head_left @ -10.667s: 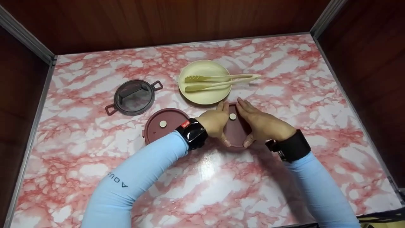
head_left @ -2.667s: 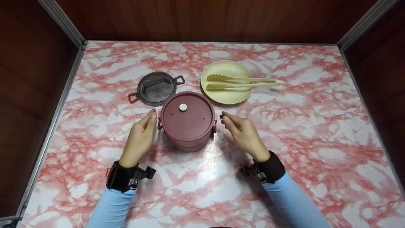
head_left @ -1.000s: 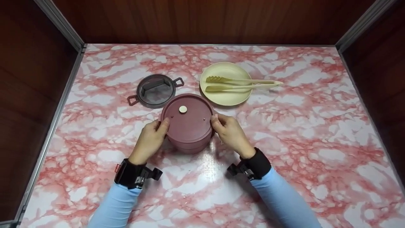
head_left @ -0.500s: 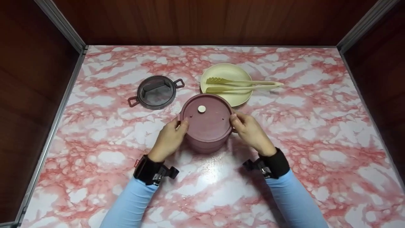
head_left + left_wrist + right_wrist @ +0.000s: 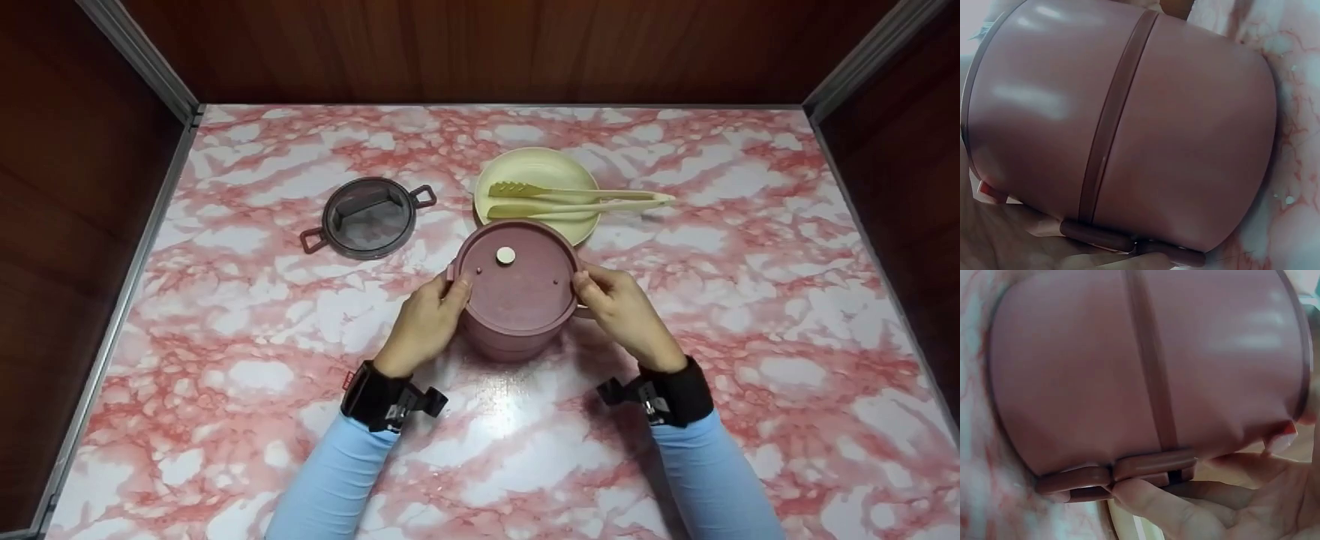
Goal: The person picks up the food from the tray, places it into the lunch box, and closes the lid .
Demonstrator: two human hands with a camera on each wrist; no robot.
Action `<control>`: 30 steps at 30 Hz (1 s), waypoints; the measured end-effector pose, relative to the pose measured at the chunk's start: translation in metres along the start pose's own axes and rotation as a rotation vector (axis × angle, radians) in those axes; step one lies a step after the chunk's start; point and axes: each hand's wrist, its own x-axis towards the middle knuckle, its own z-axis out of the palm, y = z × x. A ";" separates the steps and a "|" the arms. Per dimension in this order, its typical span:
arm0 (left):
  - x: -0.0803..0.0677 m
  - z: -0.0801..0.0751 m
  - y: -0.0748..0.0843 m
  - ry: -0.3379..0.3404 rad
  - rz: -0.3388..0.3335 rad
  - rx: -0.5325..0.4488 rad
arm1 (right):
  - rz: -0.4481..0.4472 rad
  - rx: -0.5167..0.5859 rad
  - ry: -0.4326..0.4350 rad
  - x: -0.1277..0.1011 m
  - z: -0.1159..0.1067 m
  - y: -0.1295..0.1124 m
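A maroon two-tier lunch box (image 5: 521,300) stands upright in front of me, its round lid carrying a pale knob. My left hand (image 5: 426,322) grips its left side, thumb over the lid's rim. On the opposite side my right hand (image 5: 624,311) holds it the same way. In the left wrist view, a dark seam band (image 5: 1114,118) runs between the tiers, and fingers lie beside the side clasps (image 5: 1098,235). The right wrist view shows fingers under similar clasps (image 5: 1154,464). Whether its base touches the table is hard to tell.
Behind the lunch box lies a pale yellow plate (image 5: 536,165), partly hidden by it, with yellow tongs (image 5: 585,196) across it. A dark see-through lid (image 5: 369,219) with two side handles rests at left. Wooden panels (image 5: 480,52) wall in the marbled table (image 5: 247,375).
Two maroon containers stood apart at first; later they appear as one stack. The hands then took hold of its sides and moved it right, in front of the plate.
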 end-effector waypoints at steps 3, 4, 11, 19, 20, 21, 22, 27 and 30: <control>-0.001 -0.003 0.000 0.000 0.003 -0.022 | 0.004 0.070 -0.063 0.001 -0.003 -0.003; -0.001 -0.004 0.000 -0.003 0.005 -0.032 | 0.005 0.085 -0.079 0.001 -0.003 -0.003; 0.000 -0.006 0.000 -0.057 0.012 -0.133 | 0.018 0.068 -0.083 0.003 -0.007 -0.004; 0.002 -0.007 -0.001 -0.067 0.000 -0.118 | 0.022 -0.142 -0.020 0.006 -0.012 -0.001; 0.002 -0.007 -0.001 -0.068 0.002 -0.114 | 0.017 -0.155 -0.016 0.006 -0.012 0.000; 0.003 -0.007 -0.001 -0.068 0.004 -0.111 | 0.008 -0.166 -0.018 0.006 -0.013 0.000; 0.003 -0.007 -0.001 -0.070 0.006 -0.110 | -0.002 -0.157 -0.026 0.006 -0.013 0.001; 0.003 -0.011 -0.002 -0.102 0.013 -0.126 | -0.036 -0.118 -0.075 0.005 -0.016 0.005; 0.004 -0.015 -0.003 -0.140 0.025 -0.117 | -0.036 -0.102 -0.091 0.004 -0.016 0.006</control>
